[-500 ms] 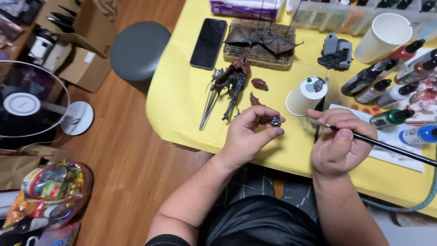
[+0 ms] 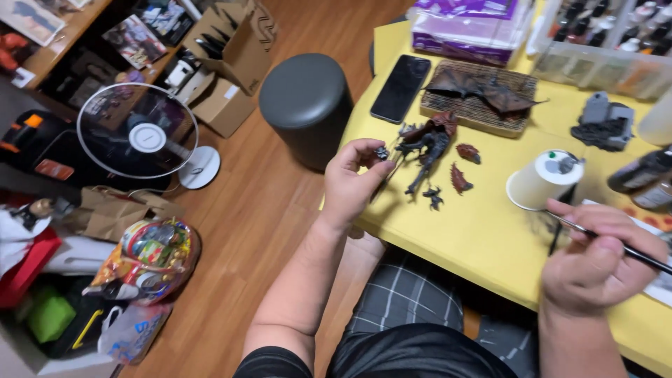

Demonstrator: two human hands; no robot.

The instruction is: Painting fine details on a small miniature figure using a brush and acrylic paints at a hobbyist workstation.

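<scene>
One small dark part [image 2: 381, 152] sits pinched in the left hand [image 2: 355, 183], now lifted off beside the figure [image 2: 428, 148] at the table [image 2: 455, 238] edge. Right hand [image 2: 602, 262], drawn back, grips a brush [image 2: 616, 246], tip by the cup [image 2: 542, 180].

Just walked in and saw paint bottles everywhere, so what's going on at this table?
A person sits at a yellow table. Their left hand pinches a small dark miniature part; the right hand holds a thin paintbrush near a white paper cup. A dark winged figure lies on the table between them.
</scene>
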